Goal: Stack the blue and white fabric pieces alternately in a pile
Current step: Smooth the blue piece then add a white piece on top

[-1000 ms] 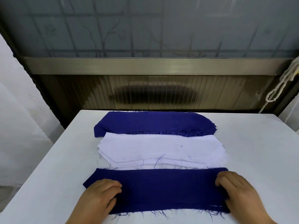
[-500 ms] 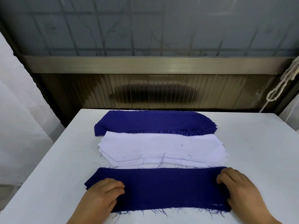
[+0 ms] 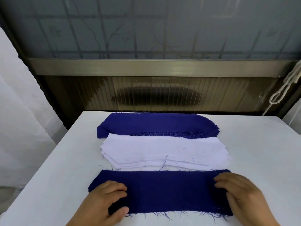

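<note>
Resting on blue piece: left hand, right hand.

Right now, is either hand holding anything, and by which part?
Both rest on the near blue fabric piece: left hand on its left end, right hand on its right end. Whether the fingers grip or only press cannot be told.

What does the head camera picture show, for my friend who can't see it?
Two hands, left hand and right hand, press a blue cloth strip flat on a white table. Behind it lie a white fabric stack and a blue fabric stack.
</note>
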